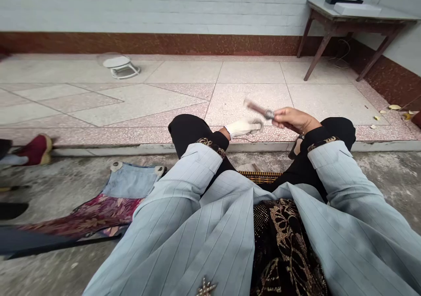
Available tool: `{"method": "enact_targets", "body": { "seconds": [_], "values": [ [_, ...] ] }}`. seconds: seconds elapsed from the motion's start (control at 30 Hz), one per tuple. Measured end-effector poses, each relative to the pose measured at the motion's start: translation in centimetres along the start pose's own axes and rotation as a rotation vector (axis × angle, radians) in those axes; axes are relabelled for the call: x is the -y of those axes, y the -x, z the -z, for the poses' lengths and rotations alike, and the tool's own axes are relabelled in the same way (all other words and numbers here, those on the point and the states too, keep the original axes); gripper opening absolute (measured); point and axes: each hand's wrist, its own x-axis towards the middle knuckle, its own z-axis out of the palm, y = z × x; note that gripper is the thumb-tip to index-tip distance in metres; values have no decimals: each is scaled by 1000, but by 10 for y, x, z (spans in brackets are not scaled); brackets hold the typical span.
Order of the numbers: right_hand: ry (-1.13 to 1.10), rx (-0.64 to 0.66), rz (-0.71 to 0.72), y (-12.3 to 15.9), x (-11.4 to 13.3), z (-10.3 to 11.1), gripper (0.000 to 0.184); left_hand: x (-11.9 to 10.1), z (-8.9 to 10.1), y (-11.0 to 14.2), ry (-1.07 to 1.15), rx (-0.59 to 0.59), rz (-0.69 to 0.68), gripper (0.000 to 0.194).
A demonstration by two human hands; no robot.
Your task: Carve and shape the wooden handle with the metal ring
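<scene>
My right hand (290, 118) is bare and closed around a brown, stick-like tool (259, 109) with a silvery band near my fingers. The tool tilts up to the left, and its far end is smeared by motion. Just left of it, above the lap, my left hand (244, 127) wears a white knitted glove. Its fingers are curled in toward the thumb; what they hold, if anything, does not show. The two hands are apart, and the tool's end passes above the gloved fingers.
A low white stool (120, 63) stands on the tiled step. At the back right is a wooden table (358, 17) with a black tray and white box. Patterned cloth (101, 210) lies at left near another person's red shoe (34, 150). Yellowish scraps (394, 107) litter the right.
</scene>
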Motion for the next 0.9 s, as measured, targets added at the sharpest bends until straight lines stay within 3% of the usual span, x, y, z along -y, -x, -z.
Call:
{"method": "enact_targets", "body": {
  "seconds": [0.07, 0.13, 0.2, 0.27, 0.37, 0.5, 0.63, 0.73, 0.8, 0.9],
  "values": [
    [-97, -365, 77, -2, 3, 5, 25, 2, -2, -4, 117, 23, -12, 25],
    [-27, -602, 12, -7, 2, 9, 17, 6, -4, -7, 185, 75, -17, 25],
    [210, -712, -108, -12, -2, 12, 14, 9, -4, -9, 182, 114, -29, 27],
    [519, -711, -220, -15, -6, 14, 15, 10, -3, -10, 169, 107, -48, 28],
    [898, -582, -321, -16, -11, 13, 24, 7, 2, -7, 122, 37, -41, 24],
    [1072, -209, -448, -17, -15, 6, 22, 3, 8, -1, 31, -24, 53, 14],
    [843, 184, -494, -12, -14, 3, 16, 5, 10, 1, 35, -28, 84, 11],
    [603, 410, -394, -5, -7, 4, 24, 8, 7, -4, 73, -15, 85, 15],
    [462, 476, -281, 1, -1, 5, 31, 8, 5, -7, 140, 17, 66, 20],
    [264, 374, -99, 8, 6, 3, 35, 4, 2, -6, 208, 17, 21, 22]
  ]
}}
